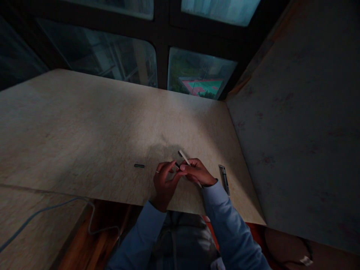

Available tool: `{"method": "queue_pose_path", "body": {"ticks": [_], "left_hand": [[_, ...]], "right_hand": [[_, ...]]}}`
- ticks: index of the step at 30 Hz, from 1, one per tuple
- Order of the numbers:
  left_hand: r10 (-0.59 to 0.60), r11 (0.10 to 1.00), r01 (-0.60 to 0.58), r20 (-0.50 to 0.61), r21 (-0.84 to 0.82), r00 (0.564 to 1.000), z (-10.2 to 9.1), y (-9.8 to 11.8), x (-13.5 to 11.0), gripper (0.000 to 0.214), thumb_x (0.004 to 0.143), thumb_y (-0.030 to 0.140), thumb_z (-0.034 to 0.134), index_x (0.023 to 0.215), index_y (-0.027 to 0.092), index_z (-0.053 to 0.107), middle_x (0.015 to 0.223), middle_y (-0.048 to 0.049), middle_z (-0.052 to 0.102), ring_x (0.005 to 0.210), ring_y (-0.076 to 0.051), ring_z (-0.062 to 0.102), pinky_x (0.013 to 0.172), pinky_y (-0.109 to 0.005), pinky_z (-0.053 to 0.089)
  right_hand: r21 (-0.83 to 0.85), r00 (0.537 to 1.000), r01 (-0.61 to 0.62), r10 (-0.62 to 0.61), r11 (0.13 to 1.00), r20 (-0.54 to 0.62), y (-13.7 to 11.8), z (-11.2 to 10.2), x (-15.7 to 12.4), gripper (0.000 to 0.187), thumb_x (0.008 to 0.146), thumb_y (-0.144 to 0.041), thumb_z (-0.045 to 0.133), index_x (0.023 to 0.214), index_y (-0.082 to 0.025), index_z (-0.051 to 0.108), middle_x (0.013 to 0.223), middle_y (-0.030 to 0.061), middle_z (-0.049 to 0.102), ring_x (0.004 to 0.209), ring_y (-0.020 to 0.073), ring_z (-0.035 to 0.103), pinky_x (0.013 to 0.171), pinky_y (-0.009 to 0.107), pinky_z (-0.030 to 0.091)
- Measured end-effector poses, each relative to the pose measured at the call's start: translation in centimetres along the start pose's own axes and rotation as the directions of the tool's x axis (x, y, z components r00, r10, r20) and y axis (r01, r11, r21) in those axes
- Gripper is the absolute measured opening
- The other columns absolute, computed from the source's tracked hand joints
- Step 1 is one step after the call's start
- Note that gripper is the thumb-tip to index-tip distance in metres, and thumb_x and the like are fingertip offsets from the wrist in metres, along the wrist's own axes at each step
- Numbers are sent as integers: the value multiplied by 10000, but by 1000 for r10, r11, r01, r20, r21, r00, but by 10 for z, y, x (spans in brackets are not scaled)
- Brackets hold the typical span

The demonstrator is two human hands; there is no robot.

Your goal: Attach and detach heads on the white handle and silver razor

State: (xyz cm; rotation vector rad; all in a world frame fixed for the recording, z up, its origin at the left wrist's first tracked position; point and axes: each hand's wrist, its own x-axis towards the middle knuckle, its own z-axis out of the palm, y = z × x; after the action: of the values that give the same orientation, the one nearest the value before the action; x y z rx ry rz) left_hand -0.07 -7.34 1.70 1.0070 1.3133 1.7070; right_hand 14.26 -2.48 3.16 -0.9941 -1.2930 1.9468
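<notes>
Both hands meet over the near middle of a pale marble-like table point(84, 127). My right hand point(197, 173) is closed around a thin white stick-like object point(184, 156) whose end points up and away. My left hand point(163, 183), with a ring on one finger, pinches a small dark piece point(177, 165) at the stick's lower end. A short dark cap-like piece point(139, 165) lies on the table to the left of my hands. A slim grey tool point(224, 179) lies to the right of my right wrist.
A grey wall point(295, 123) closes the table's right side. Dark-framed windows point(197, 71) stand behind the far edge. A grey cable point(56, 210) runs over the lower left surface and off its edge. My lap and blue sleeves fill the bottom middle.
</notes>
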Motion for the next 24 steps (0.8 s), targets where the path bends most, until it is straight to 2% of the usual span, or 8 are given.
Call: {"method": "queue_pose_path", "body": {"ticks": [6,10,12,14,16,18,21,24], "left_hand": [[-45,998,46,16,-34,999,2,-3,0,353,551,121,876,856,269,777,830,-29,650,692,-161,522,747,-280,449],[-123,984,129,55,-119,991,2,-6,2,443,568,185,880,988,257,758,875,-26,667,742,-164,553,771,-278,461],[-191,960,206,93,-191,977,1,-7,6,468,597,262,876,1042,221,740,855,-22,674,755,-161,574,757,-269,464],[-289,892,337,196,-300,937,-1,-10,11,400,699,400,806,1013,162,739,773,-27,668,734,-159,590,718,-268,467],[-380,765,508,360,-395,852,-5,-13,17,412,783,500,708,940,119,735,713,-38,657,695,-154,598,674,-270,469],[-450,612,670,512,-420,732,-9,-17,20,386,803,494,691,869,114,713,704,-41,655,650,-142,602,638,-271,475],[-504,439,835,678,-332,535,-15,-21,21,330,802,454,706,796,127,661,711,-44,651,625,-152,623,609,-289,497],[-493,352,914,790,-202,365,-18,-21,20,424,833,544,635,815,121,649,713,-61,648,594,-161,626,573,-297,501]], "right_hand": [[-4,999,7,-7,1000,-32,-1,0,2,391,736,-510,730,736,-123,676,333,-102,386,263,37,268,293,176,165],[31,999,21,-19,999,-44,0,0,3,380,733,-494,738,747,-117,685,324,-104,380,257,39,269,295,179,162],[38,999,29,-28,999,-33,1,-1,3,365,741,-483,737,724,-123,675,319,-107,368,259,39,269,299,179,170],[31,1000,23,-22,999,-8,1,-1,3,358,750,-478,733,712,-127,673,319,-108,360,261,39,265,299,179,164],[13,1000,5,-5,1000,20,1,-1,3,362,753,-481,732,723,-123,687,320,-108,357,264,37,259,298,180,151],[4,1000,-8,8,1000,23,0,0,3,366,736,-482,745,731,-120,695,330,-105,370,269,35,256,297,184,147],[13,1000,0,0,1000,-9,-3,2,1,363,719,-479,755,745,-123,691,360,-99,407,276,33,257,298,187,144],[-3,1000,15,-15,1000,-10,-7,3,0,363,725,-482,744,690,-132,655,397,-79,457,298,30,276,315,183,154]]}}
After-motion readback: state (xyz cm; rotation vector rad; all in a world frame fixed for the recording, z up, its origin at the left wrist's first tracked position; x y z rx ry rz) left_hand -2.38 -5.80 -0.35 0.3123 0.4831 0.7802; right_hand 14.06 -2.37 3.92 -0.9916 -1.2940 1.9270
